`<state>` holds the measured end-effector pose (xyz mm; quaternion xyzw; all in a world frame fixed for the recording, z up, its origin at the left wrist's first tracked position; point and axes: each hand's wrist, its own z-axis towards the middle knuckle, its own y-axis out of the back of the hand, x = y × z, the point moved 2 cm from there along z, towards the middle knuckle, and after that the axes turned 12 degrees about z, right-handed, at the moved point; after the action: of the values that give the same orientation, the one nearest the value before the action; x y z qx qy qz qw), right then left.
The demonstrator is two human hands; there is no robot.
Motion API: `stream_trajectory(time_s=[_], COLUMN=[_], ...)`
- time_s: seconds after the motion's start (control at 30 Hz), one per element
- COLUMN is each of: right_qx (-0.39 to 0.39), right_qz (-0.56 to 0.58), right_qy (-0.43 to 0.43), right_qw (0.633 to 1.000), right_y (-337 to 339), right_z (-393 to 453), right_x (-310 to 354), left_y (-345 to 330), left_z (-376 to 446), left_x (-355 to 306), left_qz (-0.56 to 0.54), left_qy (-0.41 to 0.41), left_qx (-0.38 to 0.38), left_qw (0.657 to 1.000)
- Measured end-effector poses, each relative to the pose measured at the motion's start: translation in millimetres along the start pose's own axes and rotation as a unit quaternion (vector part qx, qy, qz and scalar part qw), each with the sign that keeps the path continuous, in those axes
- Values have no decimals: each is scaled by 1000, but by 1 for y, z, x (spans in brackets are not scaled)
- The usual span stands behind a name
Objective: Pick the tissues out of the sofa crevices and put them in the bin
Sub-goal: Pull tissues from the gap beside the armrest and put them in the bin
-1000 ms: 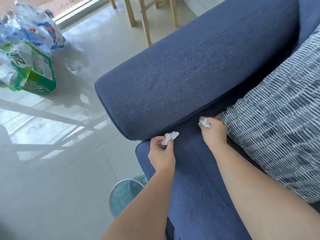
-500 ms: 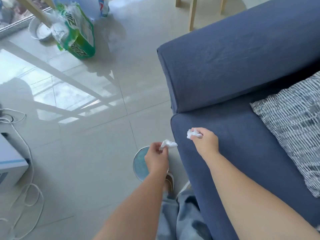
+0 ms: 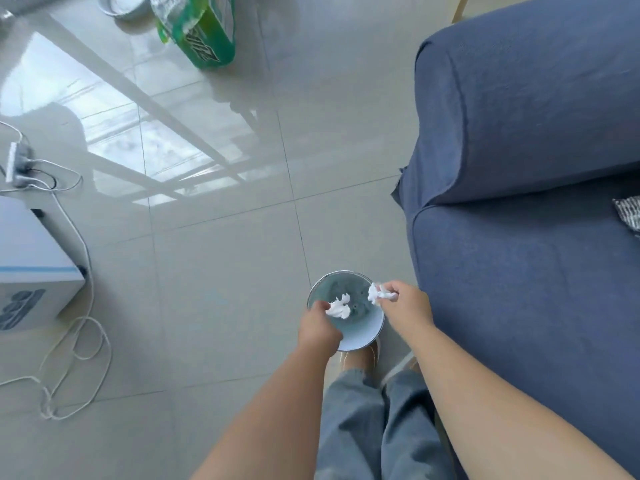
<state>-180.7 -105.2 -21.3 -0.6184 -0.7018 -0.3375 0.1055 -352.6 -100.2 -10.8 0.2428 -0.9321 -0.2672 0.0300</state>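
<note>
A small round bin [image 3: 360,336] with a metal rim stands on the floor beside the blue sofa [image 3: 526,265]. Both my hands are over its opening. My left hand [image 3: 320,327] pinches a crumpled white tissue [image 3: 339,306] above the bin's middle. My right hand [image 3: 407,306] pinches a second crumpled tissue [image 3: 375,293] over the bin's right rim. The bin's bottom is partly hidden by my left hand.
The sofa armrest [image 3: 519,109] and seat fill the right side, with a striped cushion [image 3: 628,216] at the edge. My feet stand just behind the bin. A white box [image 3: 31,268] and loose cables [image 3: 69,341] lie left; a green bag [image 3: 204,32] sits far back.
Both hands have carried their tissues away from the sofa crevice, off the seat and down over the bin. My view has swung left and down toward the floor.
</note>
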Motion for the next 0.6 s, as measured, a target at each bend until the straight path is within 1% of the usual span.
stream_trajectory(time_s=[0.1, 0.17, 0.27, 0.37, 0.47, 0.5, 0.53, 0.6], right_qx=[19, 39, 60, 123, 152, 143, 91, 54], right_qz=[-47, -76, -87, -137, -139, -128, -86, -52], right_qy=[-9, -14, -26, -31, -32, -31, -32, -20], right_qw=[999, 996, 994, 982, 978, 981, 992, 997], right_y=[-12, -22, -37, -53, -50, -51, -11, 3], right_z=[4, 6, 9, -1, -6, -5, -18, -25], right_x=[-1, 0, 1, 3, 15, 14, 19, 19], left_y=[3, 10, 20, 32, 45, 46, 53, 59], left_z=[7, 7, 8, 5, 10, 9, -11, -17], left_x=[8, 14, 17, 25, 25, 30, 1, -1], left_qz=[21, 21, 28, 59, 71, 75, 92, 106], left_qy=[-11, -24, -49, -71, -69, -66, -110, -120], left_qx=[12, 4, -16, -27, -40, -40, -43, -39], left_qw=[1000, 999, 998, 995, 994, 994, 989, 986])
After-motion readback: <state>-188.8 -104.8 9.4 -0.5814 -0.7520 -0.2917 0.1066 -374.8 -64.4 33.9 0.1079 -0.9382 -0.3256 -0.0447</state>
